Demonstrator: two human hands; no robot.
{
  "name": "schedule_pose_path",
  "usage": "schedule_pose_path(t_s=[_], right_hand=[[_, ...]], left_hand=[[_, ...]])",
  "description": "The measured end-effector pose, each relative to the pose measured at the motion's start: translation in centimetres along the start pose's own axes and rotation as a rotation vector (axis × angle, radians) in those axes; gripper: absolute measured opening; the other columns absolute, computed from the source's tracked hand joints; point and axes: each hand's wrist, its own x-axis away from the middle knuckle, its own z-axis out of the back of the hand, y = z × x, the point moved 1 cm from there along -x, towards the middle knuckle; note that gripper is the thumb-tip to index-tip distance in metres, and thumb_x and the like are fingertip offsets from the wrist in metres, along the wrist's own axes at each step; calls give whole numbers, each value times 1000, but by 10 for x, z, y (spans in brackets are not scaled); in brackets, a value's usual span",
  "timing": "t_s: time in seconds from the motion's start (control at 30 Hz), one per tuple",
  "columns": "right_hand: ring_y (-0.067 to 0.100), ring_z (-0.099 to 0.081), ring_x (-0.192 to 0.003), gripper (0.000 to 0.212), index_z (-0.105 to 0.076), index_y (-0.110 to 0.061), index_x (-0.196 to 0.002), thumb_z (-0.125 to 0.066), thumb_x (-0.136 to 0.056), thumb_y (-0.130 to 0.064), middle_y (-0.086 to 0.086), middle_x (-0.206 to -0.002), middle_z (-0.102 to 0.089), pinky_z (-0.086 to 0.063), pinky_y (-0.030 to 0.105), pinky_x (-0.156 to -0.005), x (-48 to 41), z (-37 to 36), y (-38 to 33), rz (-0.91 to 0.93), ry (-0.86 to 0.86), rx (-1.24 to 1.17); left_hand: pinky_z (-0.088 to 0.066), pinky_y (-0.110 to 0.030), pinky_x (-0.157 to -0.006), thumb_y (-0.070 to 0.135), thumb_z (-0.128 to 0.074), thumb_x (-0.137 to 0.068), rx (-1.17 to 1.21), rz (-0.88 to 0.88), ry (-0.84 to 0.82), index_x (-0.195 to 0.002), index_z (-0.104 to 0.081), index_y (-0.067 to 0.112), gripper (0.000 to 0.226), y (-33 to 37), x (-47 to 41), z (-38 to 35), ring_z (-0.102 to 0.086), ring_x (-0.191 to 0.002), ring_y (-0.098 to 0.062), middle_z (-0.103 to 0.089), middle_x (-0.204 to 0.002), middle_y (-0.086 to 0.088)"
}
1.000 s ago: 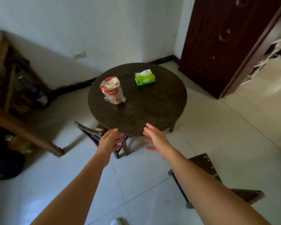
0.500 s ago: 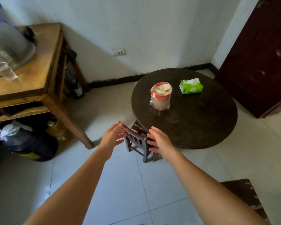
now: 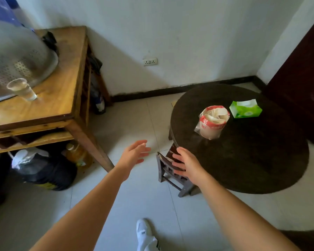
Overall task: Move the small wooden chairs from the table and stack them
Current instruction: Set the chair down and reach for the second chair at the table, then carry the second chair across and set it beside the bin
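Small wooden chair (image 3: pixel 170 171) tucked under round dark surface (image 3: pixel 252 160) edge. Right hand (image 3: pixel 187 164) fingers spread over chair back; left hand (image 3: pixel 134 155) open beside chair. Wooden table leg (image 3: pixel 91 147) left of chair.

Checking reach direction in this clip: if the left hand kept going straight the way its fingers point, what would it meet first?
Probably nothing nearby: the left hand, open, points past the small wooden chair toward bare floor tiles left of the round table. Depth is uncertain.

A small dark wooden chair (image 3: pixel 172 173) stands upright on the floor, tucked partly under the round table (image 3: pixel 243 160).
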Motion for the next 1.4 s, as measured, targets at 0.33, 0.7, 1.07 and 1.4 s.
schedule_pose_path(t_s=[0.33,0.7,1.07,1.4], right_hand=[[17,-59,-94,43,-40,-25,-136,-45,-94,-33,0,-125,-59,-51,36,-77,-52,-34,-26,-119,144,-251],[30,-45,-128,45,-35,-16,-140,-42,-96,-19,10,-143,-44,-39,49,-105,-70,-46,11,-204,583,-686],[28,-47,-119,74,-13,-27,-147,-57,-88,-26,8,-146,-36,-47,45,-95,-105,-79,71,-203,1000,-1032],[38,-52,-119,94,2,-30,-147,-65,-82,-18,18,-140,-45,-48,56,-93,-228,-58,115,-160,1151,-1087]], left_hand=[[-41,-41,-103,26,-45,-93,-221,14,-236,-121,-54,21,30,47,-101,19,-56,-113,-24,-61,-122,-8],[-39,-26,-84,20,-53,-90,-482,4,-629,-108,-58,27,20,23,-189,-2,-56,-105,-19,-62,-111,-1],[-43,-33,-98,11,-59,-85,-994,-208,-1006,-127,-48,12,43,-50,-235,-35,-53,-117,-26,-55,-130,-9],[-49,-39,-93,23,-57,-84,-1453,-769,-1101,-122,-47,21,39,-173,-280,-95,-58,-107,-24,-63,-112,-4]])
